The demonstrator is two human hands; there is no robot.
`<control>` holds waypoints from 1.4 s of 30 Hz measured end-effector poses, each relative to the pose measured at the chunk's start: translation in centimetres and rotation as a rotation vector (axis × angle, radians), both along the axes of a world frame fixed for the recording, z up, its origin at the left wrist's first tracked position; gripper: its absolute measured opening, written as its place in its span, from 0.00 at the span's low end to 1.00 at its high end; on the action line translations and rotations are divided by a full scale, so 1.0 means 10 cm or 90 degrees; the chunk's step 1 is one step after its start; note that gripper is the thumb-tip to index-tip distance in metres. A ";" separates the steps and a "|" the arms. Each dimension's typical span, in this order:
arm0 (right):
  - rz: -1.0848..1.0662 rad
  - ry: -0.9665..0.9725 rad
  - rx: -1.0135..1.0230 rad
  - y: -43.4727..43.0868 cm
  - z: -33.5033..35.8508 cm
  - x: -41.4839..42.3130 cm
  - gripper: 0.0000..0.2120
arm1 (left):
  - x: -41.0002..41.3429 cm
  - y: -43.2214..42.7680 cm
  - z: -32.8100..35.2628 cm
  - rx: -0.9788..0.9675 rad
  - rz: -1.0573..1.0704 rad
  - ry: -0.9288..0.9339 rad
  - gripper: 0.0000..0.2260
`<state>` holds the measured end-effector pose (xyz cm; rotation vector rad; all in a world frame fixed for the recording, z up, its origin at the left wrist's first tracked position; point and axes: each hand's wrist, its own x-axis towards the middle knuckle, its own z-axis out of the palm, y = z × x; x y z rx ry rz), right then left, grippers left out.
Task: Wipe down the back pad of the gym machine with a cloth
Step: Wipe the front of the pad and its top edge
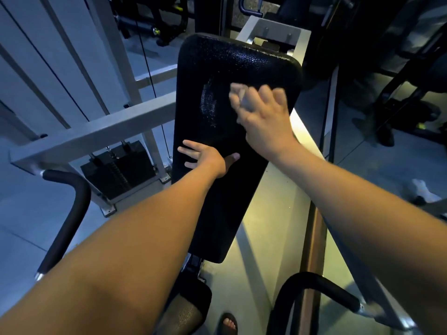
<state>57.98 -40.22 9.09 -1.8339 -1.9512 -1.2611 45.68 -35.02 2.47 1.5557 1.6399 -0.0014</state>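
Back pad (217, 189): black, pebble-grained, with a pale grey streaked smear (209, 105). Frame (96, 134): off-white. Weight stack (116, 168) and handle grips (72, 206): black. Cloth (244, 101): pale, blurred. Floor (29, 213): blue-grey tiles. Sandal (227, 322): dark.

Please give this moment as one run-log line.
step: wiping | left hand: flat on back pad left edge | right hand: blurred, over cloth, upper pad | streak: beside right hand
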 end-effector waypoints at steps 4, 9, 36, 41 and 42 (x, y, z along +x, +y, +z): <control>0.095 -0.065 -0.176 -0.18 -0.21 0.00 0.19 | 0.00 0.01 -0.02 -0.019 0.021 -0.013 0.66; -0.065 -0.003 0.027 0.14 0.38 0.17 0.20 | -0.02 0.01 -0.05 -0.010 0.036 -0.057 0.67; 0.045 0.470 -0.267 -0.45 -0.17 -0.51 0.20 | -1.10 0.03 0.13 0.120 -0.097 -0.320 0.19; 0.022 0.777 -0.306 -0.69 -0.29 -0.99 0.22 | -1.34 -0.11 0.24 -0.002 -0.150 -0.525 0.14; 0.018 0.806 -0.307 -0.73 -0.29 -1.07 0.23 | -1.39 -0.12 0.23 -0.018 -0.154 -0.553 0.15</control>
